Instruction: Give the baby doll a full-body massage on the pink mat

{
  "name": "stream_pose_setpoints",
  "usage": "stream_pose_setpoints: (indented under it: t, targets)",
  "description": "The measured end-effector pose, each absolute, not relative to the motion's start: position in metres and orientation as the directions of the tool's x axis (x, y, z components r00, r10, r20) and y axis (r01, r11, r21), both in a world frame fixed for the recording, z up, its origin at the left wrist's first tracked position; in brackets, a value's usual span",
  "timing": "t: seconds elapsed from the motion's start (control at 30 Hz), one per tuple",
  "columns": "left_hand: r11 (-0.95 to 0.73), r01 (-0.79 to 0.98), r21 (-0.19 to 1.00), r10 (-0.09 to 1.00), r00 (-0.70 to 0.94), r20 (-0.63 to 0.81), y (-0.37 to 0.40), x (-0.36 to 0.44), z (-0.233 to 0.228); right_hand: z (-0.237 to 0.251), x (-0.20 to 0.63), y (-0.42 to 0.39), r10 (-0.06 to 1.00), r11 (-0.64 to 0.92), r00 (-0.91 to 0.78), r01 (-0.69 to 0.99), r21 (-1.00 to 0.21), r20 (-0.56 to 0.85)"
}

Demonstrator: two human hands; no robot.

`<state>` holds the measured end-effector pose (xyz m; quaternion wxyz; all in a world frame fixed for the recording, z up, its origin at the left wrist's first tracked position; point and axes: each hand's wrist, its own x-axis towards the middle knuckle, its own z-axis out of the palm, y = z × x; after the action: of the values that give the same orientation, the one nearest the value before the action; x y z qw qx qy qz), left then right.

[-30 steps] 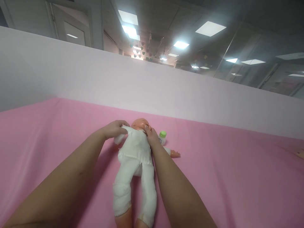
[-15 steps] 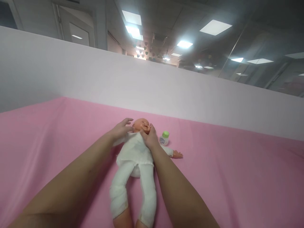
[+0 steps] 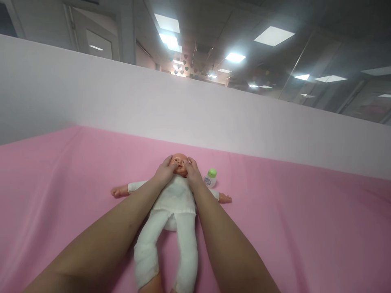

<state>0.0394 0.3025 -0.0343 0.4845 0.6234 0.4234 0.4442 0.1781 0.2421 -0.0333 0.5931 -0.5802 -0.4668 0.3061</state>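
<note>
A baby doll with a soft white body lies on its back, face up, its arms spread to the sides and its legs toward me. My left hand is wrapped round the left side of its hard plastic head, thumb on the cheek near the mouth. On the other side, my right hand grips the head in the same way, its thumb against the other cheek. A small clear bottle with a green cap stands just right of my right hand, beside the doll's arm.
Pink cloth covers the surface under the doll, with soft folds at left and right. A white panel rises along the far edge. Beyond it are ceiling lights and a door.
My left hand has closed in on the doll's head from beside it. The head has turned from facing right to facing up, and the doll's arm at left has come into view.
</note>
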Motion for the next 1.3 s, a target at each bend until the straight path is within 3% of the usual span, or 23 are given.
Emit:
stream_pose_setpoints:
  t: [0.1, 0.33, 0.6, 0.9, 1.1, 1.3]
  targets:
    - [-0.197, 0.123, 0.973, 0.953, 0.257, 0.161, 0.301, 0.043, -0.033, -0.033, 0.180, 0.251, 0.895, 0.126, 0.408, 0.160, -0.979, 0.181]
    - [-0.049, 0.231, 0.972, 0.987, 0.160, 0.012, 0.311, 0.042, -0.026, -0.037, 0.186, 0.266, 0.923, 0.105, 0.370, 0.029, -0.994, 0.108]
    - [-0.115, 0.063, 0.991, 0.969, 0.225, 0.099, 0.312, 0.049, -0.025, -0.035, 0.187, 0.264, 0.940, 0.128, 0.325, -0.044, -0.991, 0.107]
    - [-0.131, -0.062, 0.989, 0.957, 0.254, 0.143, 0.313, 0.045, -0.034, -0.025, 0.175, 0.251, 0.927, 0.202, 0.314, 0.039, -0.979, 0.204]
    - [-0.134, -0.020, 0.991, 0.965, 0.227, 0.135, 0.312, 0.053, -0.033, -0.028, 0.175, 0.256, 0.885, 0.158, 0.428, 0.094, -0.983, 0.183]
    - [-0.116, 0.028, 0.993, 0.979, 0.175, 0.109, 0.313, 0.058, -0.034, -0.037, 0.180, 0.263, 0.879, 0.182, 0.430, 0.100, -0.978, 0.207]
